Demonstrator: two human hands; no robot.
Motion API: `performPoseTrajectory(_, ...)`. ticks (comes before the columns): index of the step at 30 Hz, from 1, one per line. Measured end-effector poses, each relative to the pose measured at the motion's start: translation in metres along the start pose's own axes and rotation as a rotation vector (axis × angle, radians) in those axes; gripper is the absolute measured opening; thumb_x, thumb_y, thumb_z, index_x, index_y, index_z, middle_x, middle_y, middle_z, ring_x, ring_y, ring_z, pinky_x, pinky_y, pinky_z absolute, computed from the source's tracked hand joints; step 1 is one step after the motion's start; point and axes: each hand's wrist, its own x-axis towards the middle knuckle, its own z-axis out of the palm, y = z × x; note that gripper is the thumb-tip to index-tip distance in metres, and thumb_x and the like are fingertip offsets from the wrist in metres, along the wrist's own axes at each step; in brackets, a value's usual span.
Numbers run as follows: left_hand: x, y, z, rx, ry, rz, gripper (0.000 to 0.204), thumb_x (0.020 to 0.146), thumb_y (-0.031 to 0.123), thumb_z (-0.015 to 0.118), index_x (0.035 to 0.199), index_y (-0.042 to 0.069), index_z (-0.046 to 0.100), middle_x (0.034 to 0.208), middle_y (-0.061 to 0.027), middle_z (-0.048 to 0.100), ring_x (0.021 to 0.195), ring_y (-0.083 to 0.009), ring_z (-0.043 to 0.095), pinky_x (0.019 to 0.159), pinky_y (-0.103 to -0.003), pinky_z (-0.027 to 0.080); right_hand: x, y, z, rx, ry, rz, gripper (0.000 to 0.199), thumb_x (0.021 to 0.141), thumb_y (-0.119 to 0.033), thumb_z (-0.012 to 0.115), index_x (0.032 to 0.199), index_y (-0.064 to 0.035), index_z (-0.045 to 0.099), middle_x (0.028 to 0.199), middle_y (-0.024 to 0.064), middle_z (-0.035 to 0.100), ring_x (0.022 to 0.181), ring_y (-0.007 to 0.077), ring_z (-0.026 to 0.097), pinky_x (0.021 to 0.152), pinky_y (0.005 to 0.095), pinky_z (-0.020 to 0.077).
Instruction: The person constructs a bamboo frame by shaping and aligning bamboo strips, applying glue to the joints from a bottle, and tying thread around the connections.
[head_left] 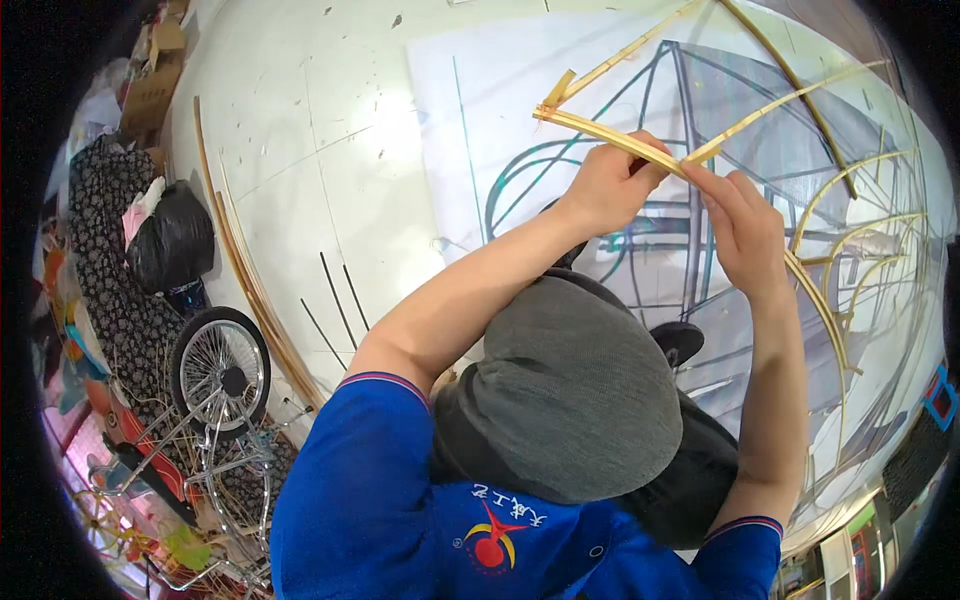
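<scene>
A frame of pale split bamboo strips is held up in front of me, over a large sheet with a drawing in dark and green lines. My left hand is closed round the double strip of this frame, thumb and fingers pinching it from below. Just to the right, where a thinner bamboo strip meets the double one, my right hand pinches the joint with its fingertips. A short bamboo stub sticks up at the frame's left corner. The joint itself is partly hidden by my fingers.
Curved bamboo ribs stand at the right. My grey-clad knee rises below my hands. Three thin dark rods and long bamboo poles lie on the pale floor at left. A spoked wheel and black bag are beyond.
</scene>
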Motion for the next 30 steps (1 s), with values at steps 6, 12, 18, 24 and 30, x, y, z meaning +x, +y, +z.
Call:
performPoseTrajectory(6,-0.005,0.006,0.002,-0.099,-0.011,-0.056,0.009,0.102,0.013,0.06,0.1,0.005,0.065,0.078,0.0026,0.058,0.063,-0.0047,0.046,0.056,-0.023,0.039,-0.001,0.001,0.002,0.012,-0.009,0.036,0.045,0.093,-0.004,0.063,0.132,-0.0253,0.068,0.078,0.0085,0.055,0.064,0.0291,0.059,0.056,0.0403,0.047)
performPoseTrajectory(12,-0.007,0.007,0.001,-0.153,-0.025,-0.081,0.006,0.1,0.011,0.062,0.1,0.006,0.066,0.082,0.0019,0.061,0.063,-0.0052,0.047,0.055,-0.022,0.039,-0.002,0.0,0.001,-0.008,-0.009,0.068,0.041,0.094,-0.007,0.062,0.13,-0.0265,0.068,0.081,0.0073,0.058,0.066,0.0286,0.061,0.056,0.0398,0.0477)
performPoseTrajectory(18,-0.008,0.006,-0.002,-0.166,-0.045,-0.123,0.006,0.099,0.011,0.063,0.1,0.006,0.066,0.086,0.0001,0.064,0.063,-0.0058,0.049,0.057,-0.022,0.043,-0.004,0.003,0.004,-0.035,-0.001,0.074,0.038,0.096,-0.011,0.063,0.13,-0.0281,0.068,0.083,0.0069,0.06,0.067,0.0288,0.063,0.057,0.0402,0.0495)
performPoseTrajectory(24,-0.017,0.017,0.005,-0.26,-0.016,-0.299,0.015,0.101,0.017,0.066,0.101,0.002,0.067,0.081,-0.0005,0.063,0.061,-0.0077,0.051,0.059,-0.025,0.048,-0.007,0.007,0.006,-0.049,-0.018,0.08,0.036,0.096,-0.014,0.064,0.129,-0.0282,0.068,0.089,0.0053,0.065,0.072,0.0298,0.067,0.061,0.0419,0.053)
performPoseTrajectory(30,-0.026,0.026,0.007,-0.24,0.001,-0.356,0.018,0.101,0.018,0.067,0.101,0.0,0.069,0.076,-0.0004,0.061,0.062,-0.01,0.056,0.065,-0.026,0.053,-0.006,0.006,0.007,-0.047,0.002,0.085,0.036,0.096,-0.014,0.063,0.128,-0.0293,0.069,0.09,0.0043,0.066,0.074,0.0297,0.068,0.061,0.0415,0.0538)
